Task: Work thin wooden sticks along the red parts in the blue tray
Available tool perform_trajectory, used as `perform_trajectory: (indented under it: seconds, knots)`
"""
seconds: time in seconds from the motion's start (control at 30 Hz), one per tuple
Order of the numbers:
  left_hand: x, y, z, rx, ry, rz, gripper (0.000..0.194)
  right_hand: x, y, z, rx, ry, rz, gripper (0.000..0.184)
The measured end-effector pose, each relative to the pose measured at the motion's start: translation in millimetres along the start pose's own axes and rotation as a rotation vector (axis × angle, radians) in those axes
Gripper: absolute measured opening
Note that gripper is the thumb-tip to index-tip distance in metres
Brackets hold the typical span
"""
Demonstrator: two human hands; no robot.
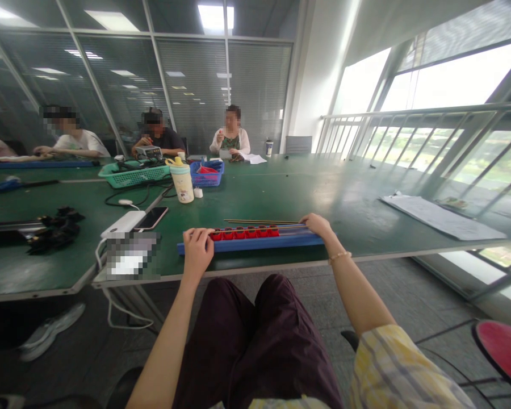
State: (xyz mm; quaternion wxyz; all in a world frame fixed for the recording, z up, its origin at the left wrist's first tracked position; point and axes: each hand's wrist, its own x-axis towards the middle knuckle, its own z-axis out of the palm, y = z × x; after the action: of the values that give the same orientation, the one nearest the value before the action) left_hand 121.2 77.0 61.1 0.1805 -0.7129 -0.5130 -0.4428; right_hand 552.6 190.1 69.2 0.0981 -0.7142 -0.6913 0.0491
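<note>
A long green workbench [281, 193] stretches ahead, with three seated people [155, 136] across it around 11 o'clock. At 12 o'clock, near its edge, lies a blue rail [251, 244] carrying six red blocks [244, 233] in a row. The left hand [197, 253] curls over the row's left end and the right hand [317, 225] reaches the rail's right end, apparently steadying it between them; how firmly either grips, I cannot tell.

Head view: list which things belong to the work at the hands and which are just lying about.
In use: left hand, right hand, blue bar, red blocks, thin rods.

Lying about: power bank, phone, bottle, paper sheet, green basket.
</note>
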Motion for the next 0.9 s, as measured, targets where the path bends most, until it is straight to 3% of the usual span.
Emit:
perform_trajectory:
  seconds: [0.37, 0.73, 0.9]
  knots:
    - [0.0, -0.9, 0.4, 0.002, 0.012, 0.011, 0.027, 2.0, 0.2, -0.7, 0.004, -0.037, -0.009, 0.046]
    - [-0.3, -1.1, -0.3, -0.006, 0.000, 0.003, 0.028, 0.0, 0.2, -1.3, 0.094, 0.036, -0.142, 0.037]
    - [0.3, -0.7, 0.5, -0.009, 0.006, 0.004, 0.028, -1.9, -0.1, 0.2, 0.109, 0.061, -0.121, 0.037]
